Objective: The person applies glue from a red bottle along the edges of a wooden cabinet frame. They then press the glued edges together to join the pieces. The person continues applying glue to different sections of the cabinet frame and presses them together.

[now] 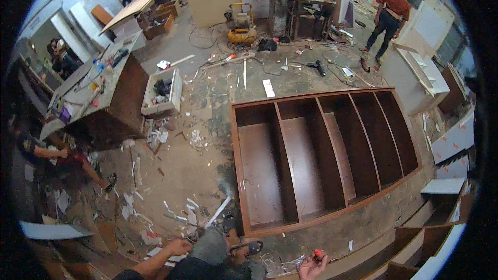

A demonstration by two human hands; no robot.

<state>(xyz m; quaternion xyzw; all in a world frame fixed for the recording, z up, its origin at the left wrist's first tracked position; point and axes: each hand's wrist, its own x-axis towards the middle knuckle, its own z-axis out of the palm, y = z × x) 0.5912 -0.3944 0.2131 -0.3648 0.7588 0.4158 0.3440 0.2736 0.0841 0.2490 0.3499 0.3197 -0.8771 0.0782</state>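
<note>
My right hand (312, 266) is at the lower edge, palm turned up, with its fingers closed on a small red object (318, 252) whose kind I cannot make out. Beside my bent leg is my left hand (179, 247), fingers curled in; whatever they may hold is hidden. A dark brown wooden shelf unit (295, 171) lies on its back ahead of me, its compartments facing up. Neither hand touches it. My sandalled foot (251, 249) stands close to its near left corner. A white strip (219, 211) lies on the floor by my leg.
Scraps litter the floor around a yellow air compressor (242, 28) and a power drill (317, 67). A cluttered workbench (119, 80) and an open box (176, 98) stand left. Another brown cabinet frame (410, 246) lies lower right. One person (391, 13) stands back right; another (52, 153) sits left.
</note>
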